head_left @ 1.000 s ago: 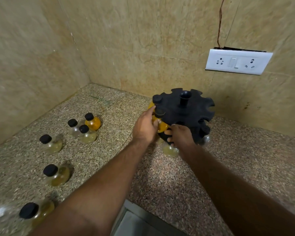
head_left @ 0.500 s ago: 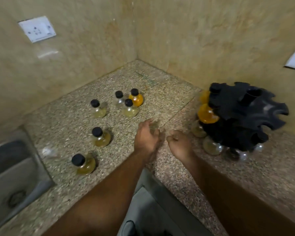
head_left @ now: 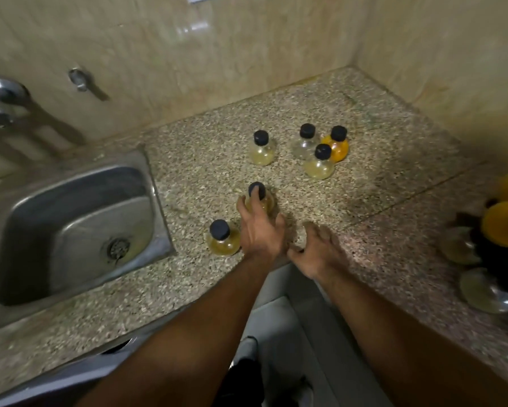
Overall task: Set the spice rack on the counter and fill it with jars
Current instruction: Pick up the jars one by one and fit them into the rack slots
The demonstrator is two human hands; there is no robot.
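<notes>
Left hand (head_left: 261,233): in the centre of the frame, its fingers were curled round the held jar (head_left: 266,201), with one fingertip on the black cap.
Right hand (head_left: 320,251): just right of the left hand, it was open with the fingers spread above the counter (head_left: 379,224) edge, holding nothing.
Held jar: it stood upright on the counter, long axis vertical, cap pointing up, with pale yellow content.
Near jar (head_left: 223,240): upright, just left of the left hand, close to the sink (head_left: 70,224).
Other jars: four stood upright further back: a pale yellow jar (head_left: 263,148), a clear jar (head_left: 305,142), an orange jar (head_left: 336,145) and a front yellow jar (head_left: 318,164), the last three touching.
Spice rack (head_left: 493,251): black, at the right edge of the frame and partly cut off, it stood on the counter and carried orange and pale jars.
Writing: I cannot tell any label or brand on the jars.
Taps (head_left: 9,92): on the wall at the upper left.
</notes>
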